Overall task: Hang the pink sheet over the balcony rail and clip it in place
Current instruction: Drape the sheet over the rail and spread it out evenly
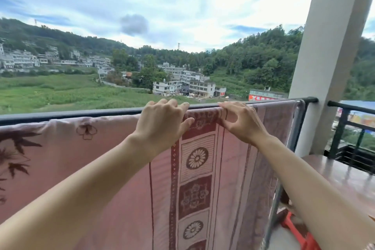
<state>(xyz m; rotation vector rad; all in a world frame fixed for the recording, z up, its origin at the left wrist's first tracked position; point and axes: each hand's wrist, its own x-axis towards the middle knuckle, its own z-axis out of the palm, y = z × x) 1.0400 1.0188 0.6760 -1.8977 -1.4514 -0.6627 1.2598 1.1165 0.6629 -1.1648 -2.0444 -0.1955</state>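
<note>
Both-handed, left hand and right hand pinch the pink sheet at the rail; fingers curled.

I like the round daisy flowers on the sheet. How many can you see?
2, both in the dark patterned stripe of the pink sheet: one below the hands, one lower down. Folds may hide more.

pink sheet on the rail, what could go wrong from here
No clip shows on the sheet, and beyond the rail is open air, so wind could likely lift it off. To the left its top edge sags below the rail. Both hands, left and right, grip one short stretch only.
</note>
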